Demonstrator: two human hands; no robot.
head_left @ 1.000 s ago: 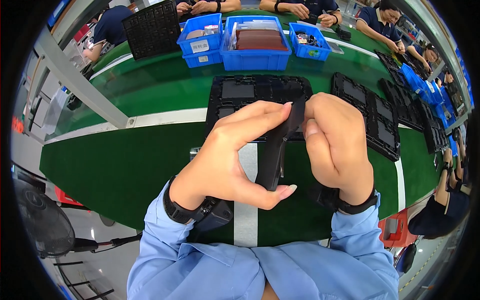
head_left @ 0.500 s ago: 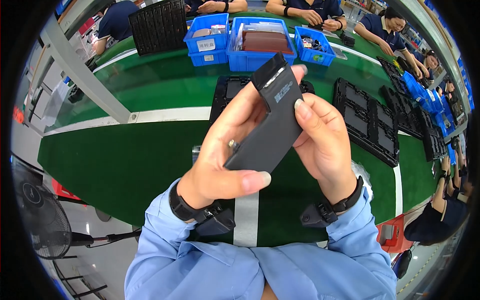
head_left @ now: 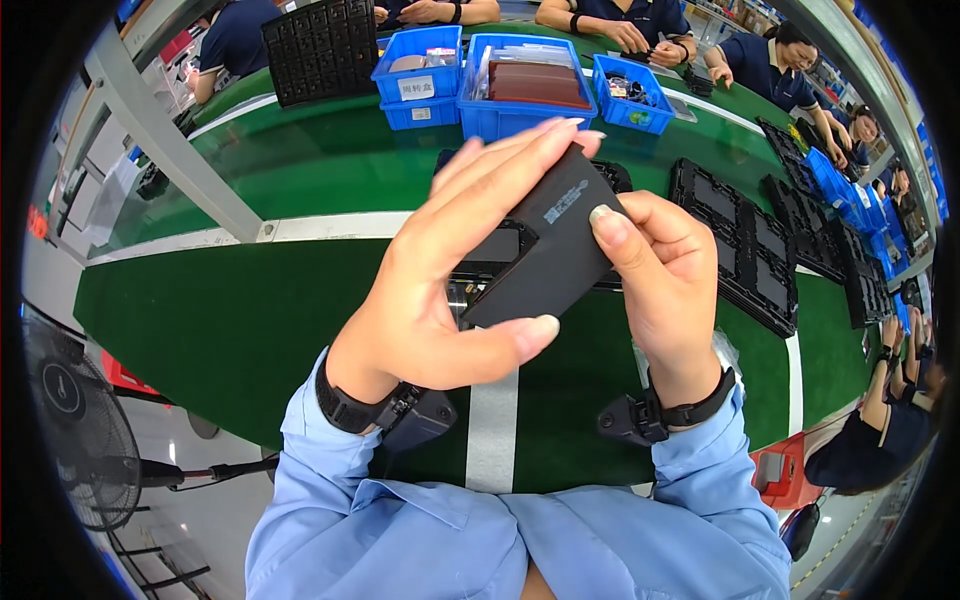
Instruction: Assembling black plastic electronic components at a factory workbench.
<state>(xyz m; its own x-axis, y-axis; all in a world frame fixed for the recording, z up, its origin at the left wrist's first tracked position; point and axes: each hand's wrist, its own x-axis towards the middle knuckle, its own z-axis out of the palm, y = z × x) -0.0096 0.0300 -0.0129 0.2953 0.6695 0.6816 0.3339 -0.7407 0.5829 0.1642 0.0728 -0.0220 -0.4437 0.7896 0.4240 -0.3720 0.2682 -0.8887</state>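
A flat, black, L-shaped battery with small pale print hangs tilted above the bench between my hands. My left hand spans it, its fingers over the upper end and its thumb at the lower end. At the right edge, my right hand pinches it between thumb and bent fingers. The left fingers hide the battery's top strip. Behind the hands, a black tray lies on the bench, mostly covered from sight.
Blue bins stand at the back, one holding brown sheets. Black slotted trays lie at right, and another tray leans at back left. A metal post rises at left. Several co-workers sit across the bench; a fan stands lower left.
My left fingers have swung up and over the battery's upper end, covering the shiny strip that showed before. The battery has dropped slightly and shifted right; the right hand still pinches it.
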